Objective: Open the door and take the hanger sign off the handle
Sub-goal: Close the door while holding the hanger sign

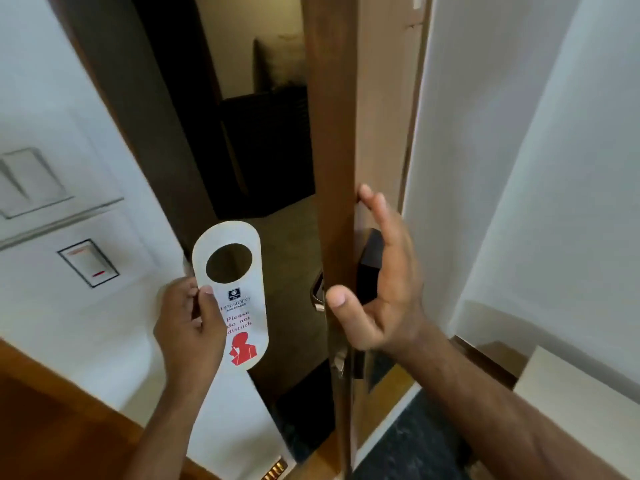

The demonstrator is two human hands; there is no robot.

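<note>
Sign is clamped in the left hand: the thumb presses its printed face just below the round hole, and the other fingers are curled behind its left edge. It is held upright, tilted slightly, clear of the door and off the handle. Its face carries a small logo, red "Please do not disturb" text and a red figure near the lower end.

Right hand is open, fingers apart. The thumb points left in front of the door edge, and the extended fingers lie along the inner side of the door (actual contact with the wood cannot be confirmed). A black lock body sits just behind the palm. A metal handle shows on the far side of the door edge, just left of the thumb; a further metal part shows lower, beside the wrist.

Door stands open, its wooden edge facing the camera. Through the gap a dim room is visible, with dark furniture against the far wall.

Left of the opening, a white wall carries a switch plate and, below it, a smaller switch with a red mark. Right of the door is a white panel.
</note>
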